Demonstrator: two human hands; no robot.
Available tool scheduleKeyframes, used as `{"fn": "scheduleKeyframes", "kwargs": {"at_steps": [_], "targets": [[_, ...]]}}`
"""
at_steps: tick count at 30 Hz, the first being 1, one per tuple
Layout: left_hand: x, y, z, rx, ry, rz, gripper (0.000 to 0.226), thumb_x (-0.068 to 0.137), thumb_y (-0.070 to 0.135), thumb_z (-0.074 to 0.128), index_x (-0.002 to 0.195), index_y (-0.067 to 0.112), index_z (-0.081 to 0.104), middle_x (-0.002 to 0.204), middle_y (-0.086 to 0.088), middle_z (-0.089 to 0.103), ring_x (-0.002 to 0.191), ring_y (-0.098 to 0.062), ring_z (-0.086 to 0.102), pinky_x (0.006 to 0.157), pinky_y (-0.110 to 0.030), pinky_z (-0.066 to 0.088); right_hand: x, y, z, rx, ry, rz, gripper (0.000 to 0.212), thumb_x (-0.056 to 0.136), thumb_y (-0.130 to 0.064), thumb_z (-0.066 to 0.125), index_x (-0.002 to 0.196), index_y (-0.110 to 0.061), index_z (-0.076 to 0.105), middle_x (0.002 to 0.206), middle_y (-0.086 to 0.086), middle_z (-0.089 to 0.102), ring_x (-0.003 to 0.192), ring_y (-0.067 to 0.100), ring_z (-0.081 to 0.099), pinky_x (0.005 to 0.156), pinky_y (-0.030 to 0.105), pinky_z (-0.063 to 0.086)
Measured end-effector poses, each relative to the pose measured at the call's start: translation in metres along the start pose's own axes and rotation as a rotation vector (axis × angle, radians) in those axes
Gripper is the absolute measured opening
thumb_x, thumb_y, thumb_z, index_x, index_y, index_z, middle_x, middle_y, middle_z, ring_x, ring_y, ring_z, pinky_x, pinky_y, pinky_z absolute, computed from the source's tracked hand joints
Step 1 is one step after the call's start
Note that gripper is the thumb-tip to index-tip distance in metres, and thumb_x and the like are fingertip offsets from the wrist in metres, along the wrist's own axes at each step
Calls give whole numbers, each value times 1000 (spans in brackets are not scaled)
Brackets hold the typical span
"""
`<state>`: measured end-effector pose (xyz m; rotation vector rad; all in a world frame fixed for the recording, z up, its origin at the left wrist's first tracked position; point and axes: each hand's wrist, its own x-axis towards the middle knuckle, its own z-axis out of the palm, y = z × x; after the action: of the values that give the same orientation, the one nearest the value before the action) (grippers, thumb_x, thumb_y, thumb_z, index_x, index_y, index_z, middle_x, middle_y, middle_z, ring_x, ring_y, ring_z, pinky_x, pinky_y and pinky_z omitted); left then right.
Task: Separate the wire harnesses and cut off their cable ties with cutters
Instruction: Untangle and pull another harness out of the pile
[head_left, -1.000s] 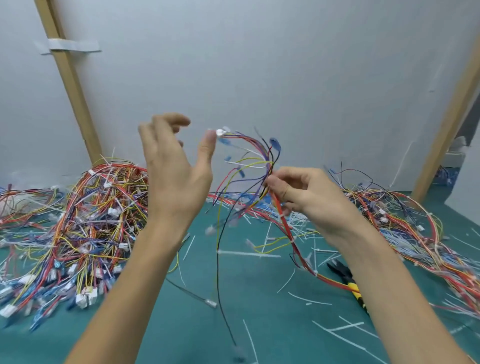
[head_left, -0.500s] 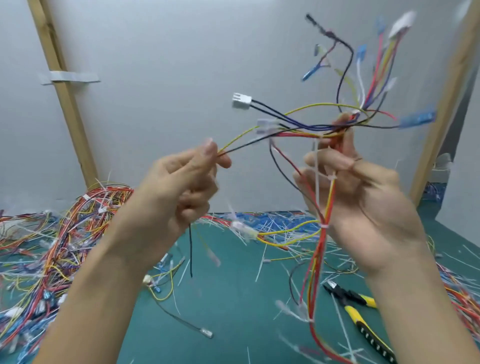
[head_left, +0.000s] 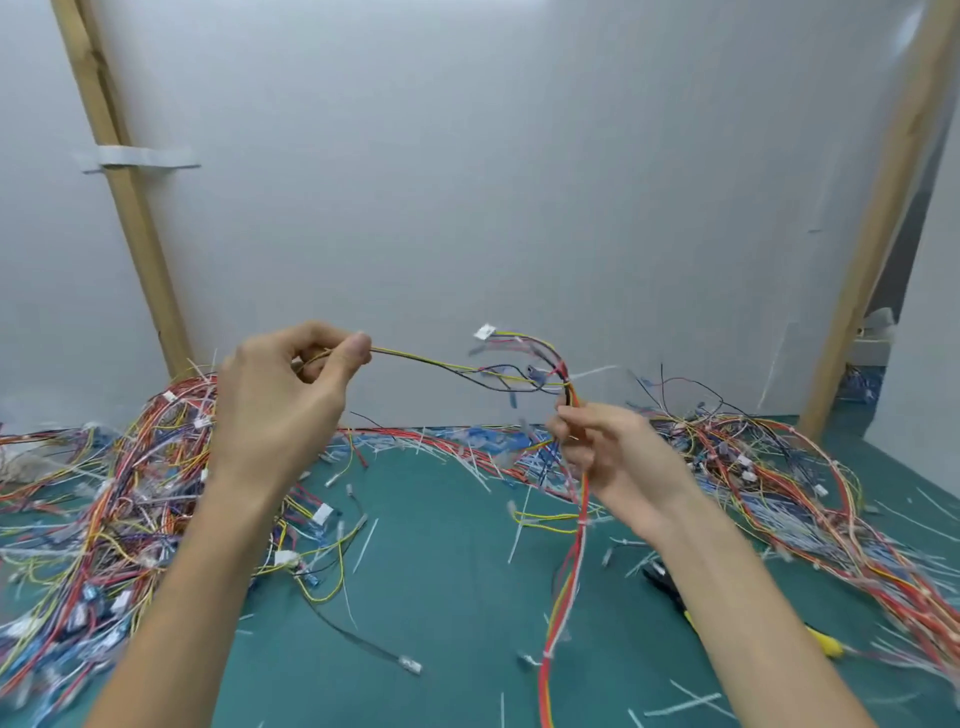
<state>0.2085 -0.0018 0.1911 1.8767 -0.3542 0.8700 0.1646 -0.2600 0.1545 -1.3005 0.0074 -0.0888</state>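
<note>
A multicoloured wire harness (head_left: 519, 371) hangs in the air between both hands. My left hand (head_left: 283, 400) pinches a thin yellow and black strand of it between thumb and fingers. My right hand (head_left: 608, 449) grips the bundle where its wires fan out to white and blue connectors; the red and orange trunk drops below this hand towards the mat, with white cable ties (head_left: 581, 522) around it. The cutters (head_left: 675, 597), with black and yellow handles, lie on the mat partly behind my right forearm.
A large pile of harnesses (head_left: 98, 499) covers the mat's left side, another pile (head_left: 810, 499) the right. Cut white tie scraps and loose leads litter the green mat (head_left: 441, 597). White backdrop and two wooden posts (head_left: 124, 197) stand behind.
Both hands came down from head height. My right hand lowered the harness, so the connector fan now sits at hand level. My left hand stays pinched on the thin strand, now stretched out leftwards.
</note>
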Motion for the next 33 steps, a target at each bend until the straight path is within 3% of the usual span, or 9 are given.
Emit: {"fn": "scheduleKeyframes", "kwargs": {"at_steps": [4,8,11,14,18,20,22,29,33], "targets": [[4,-13,1,141,-91,-50,23,92,37,68,73,26,72,57,16,66,53,0,58,56,-22,41,3,3,-3,-56,-5,-24,12,88,-32,64,88,-21,59,63,-7,40,46,5,21,45,20,15],[7,-24,-1,380,-621,-126,24,97,36,60,77,28,71,66,7,69,61,-6,65,56,-22,43,7,8,3,-24,16,-38,21,91,-36,59,97,-17,67,63,-6,43,47,5,22,57,31,10],[-3,-21,10,288,-863,-141,28,102,40,48,91,23,68,76,8,72,61,-9,70,70,-31,53,8,14,7,83,-60,27,29,97,-38,50,102,-16,68,71,-1,57,51,9,31,58,28,19],[-12,-12,31,184,-874,-131,38,102,50,39,97,22,64,75,14,74,66,-5,70,73,-29,48,8,18,8,139,-121,37,36,93,-42,49,108,-15,68,84,5,69,56,13,46,62,28,31],[-18,-15,42,127,-789,-137,24,96,49,56,96,26,62,68,10,73,62,-6,60,66,-29,45,9,20,6,125,-142,25,38,86,-45,56,112,-18,65,91,4,70,54,13,47,59,25,37],[-18,-17,41,-81,-764,-230,18,96,37,63,91,20,66,57,7,62,56,-17,57,65,-31,53,10,22,6,104,-123,10,26,92,-37,58,108,-18,65,88,2,68,52,11,46,56,23,38],[-16,-16,38,-206,-761,-281,19,97,31,63,83,20,70,54,7,43,47,-14,41,48,-26,45,11,24,6,60,-56,-16,11,98,-25,58,103,-18,65,85,0,67,51,10,47,53,20,40],[0,-6,9,243,-773,-35,22,90,52,65,81,35,75,51,6,40,45,-8,31,51,-30,23,11,28,8,-133,228,-49,4,97,-13,65,98,-10,63,78,-4,76,56,11,71,42,14,40],[3,-3,-5,289,-880,-28,31,96,47,55,78,33,75,54,5,39,49,-11,36,53,-27,33,10,26,13,-149,298,-104,5,95,-8,65,96,-8,60,75,-1,77,58,16,73,40,14,40]]}}
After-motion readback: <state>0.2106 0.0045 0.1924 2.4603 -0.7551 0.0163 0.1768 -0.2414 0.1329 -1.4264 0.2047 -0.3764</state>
